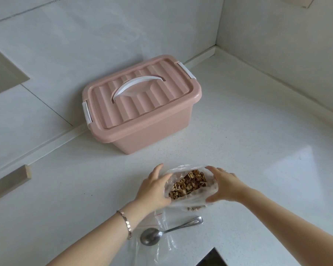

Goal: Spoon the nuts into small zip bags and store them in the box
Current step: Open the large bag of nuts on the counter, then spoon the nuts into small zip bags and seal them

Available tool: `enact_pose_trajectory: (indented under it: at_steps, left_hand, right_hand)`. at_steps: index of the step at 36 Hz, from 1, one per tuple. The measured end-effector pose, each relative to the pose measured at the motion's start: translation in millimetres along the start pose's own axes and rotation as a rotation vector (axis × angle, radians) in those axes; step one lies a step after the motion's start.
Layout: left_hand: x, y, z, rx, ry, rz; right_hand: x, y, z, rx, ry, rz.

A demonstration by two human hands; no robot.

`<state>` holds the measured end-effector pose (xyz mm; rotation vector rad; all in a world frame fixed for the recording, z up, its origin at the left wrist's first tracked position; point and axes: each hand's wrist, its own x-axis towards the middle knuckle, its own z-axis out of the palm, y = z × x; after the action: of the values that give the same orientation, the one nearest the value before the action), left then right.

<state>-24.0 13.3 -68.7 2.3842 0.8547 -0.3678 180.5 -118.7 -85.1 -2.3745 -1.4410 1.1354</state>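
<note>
The bag (194,200) of nuts (188,184) sits near the front edge of the counter (238,121), left hand (153,189) curled round its left side, right hand (222,186) round its right. The box (148,135) stands lidded behind.

Home kitchen: speckled white countertop (238,131); tiled wall (85,35)

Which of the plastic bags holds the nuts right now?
The open bag held between the left hand and right hand, beyond the spoon. The flat red-striped zip bags under the spoon are empty.
</note>
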Motion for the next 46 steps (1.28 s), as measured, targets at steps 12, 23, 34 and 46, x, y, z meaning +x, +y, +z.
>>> enact_pose_trajectory:
  at_steps: [12, 23, 34, 46]
  left_hand:
    - [12.3, -12.0, 7.6, -0.072, -0.074, -0.077]
    - [-59.7, -34.4, 13.9, -0.487, 0.512, -0.174]
    - [-85.8, -52.1, 66.3, -0.313, 0.334, -0.463]
    - [-93.7, -48.5, 38.1, -0.694, 0.454, -0.343]
  right_hand:
    - [-7.7, -17.1, 15.0, -0.168, 0.069, 0.065]
    - [-55.8, -60.8, 34.3, 0.032, 0.597, -0.21]
    - [-35.5, -128.7, 115.6, 0.045, 0.005, -0.047]
    - [-27.6, -147.3, 111.6, 0.426, 0.181, -0.076]
